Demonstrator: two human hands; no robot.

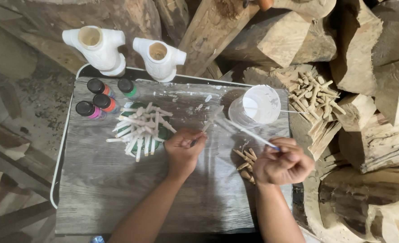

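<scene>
My left hand (183,150) pinches a small wooden peg (212,119) over the middle of the grey board (100,180), my right hand (283,162) grips a thin paintbrush (249,132) beside it, with the white paint cup (258,105) just beyond, painted pegs (141,128) piled left, and bare pegs (247,164) near my right wrist.

**Four Small Paint Bottles, No Signs or Screens**

Four small paint bottles stand in a cluster up and to the left of the left hand's grip (184,148), well apart from it, near the far left corner of the counter (100,189). All have black caps. One shows an orange body (99,87), one green (128,87), one orange-red (106,103), one pink-purple (88,110). Their labels are too small to make out. No signs or screens are in view.
</scene>
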